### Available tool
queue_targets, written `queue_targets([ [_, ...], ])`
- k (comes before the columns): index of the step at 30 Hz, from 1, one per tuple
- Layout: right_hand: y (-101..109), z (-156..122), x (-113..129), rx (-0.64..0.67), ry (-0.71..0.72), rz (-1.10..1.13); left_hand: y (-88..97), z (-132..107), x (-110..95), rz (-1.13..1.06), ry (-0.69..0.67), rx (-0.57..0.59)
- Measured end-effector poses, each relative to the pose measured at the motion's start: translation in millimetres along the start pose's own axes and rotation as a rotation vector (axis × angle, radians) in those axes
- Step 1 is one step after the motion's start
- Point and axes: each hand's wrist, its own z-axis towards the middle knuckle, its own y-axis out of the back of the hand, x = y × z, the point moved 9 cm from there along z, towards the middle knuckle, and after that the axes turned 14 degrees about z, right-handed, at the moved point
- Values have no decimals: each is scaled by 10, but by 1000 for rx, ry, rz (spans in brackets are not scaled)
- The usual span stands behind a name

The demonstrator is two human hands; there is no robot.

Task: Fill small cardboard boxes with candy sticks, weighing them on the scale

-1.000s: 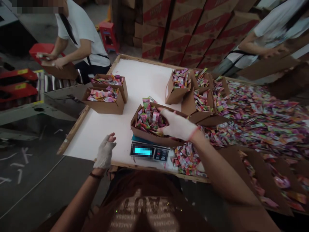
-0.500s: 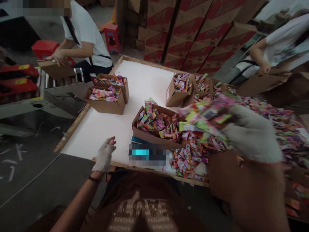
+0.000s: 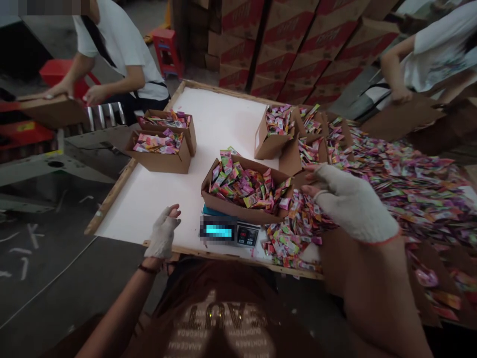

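A brown cardboard box (image 3: 231,206) heaped with colourful candy packets sits on a small scale (image 3: 248,234) near the table's front edge. My right hand (image 3: 350,201), in a white fingerless glove, hovers just right of that box over loose packets (image 3: 294,233). Its thumb and fingers are apart, and I see nothing in them. My gloved left hand (image 3: 164,233) rests on the wooden front edge of the table, left of the scale. Its fingers are curled in and hold nothing visible.
Two filled boxes (image 3: 160,160) stand at the left of the white table (image 3: 208,119), and more boxes (image 3: 274,144) stand behind. A large packet pile (image 3: 410,189) covers the right side. One person (image 3: 122,44) handles cardboard at back left, another (image 3: 428,54) at back right. Red cartons (image 3: 298,40) are stacked behind.
My right hand rose from the box on the scale with a handful of packets, then dropped lower to the right of the box without them. My left hand stayed put.
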Motion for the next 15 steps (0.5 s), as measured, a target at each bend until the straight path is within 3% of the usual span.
queue_targets([
  [4,-365,210,384,190,106,-74,96,-34,88,-19,21,-28],
  [8,-748,231,336,434,126,-232,183,-86,216,-18,58,-47],
  [15,-813,205,284,477,80,-283,163,-96,209,-6,57,-37],
])
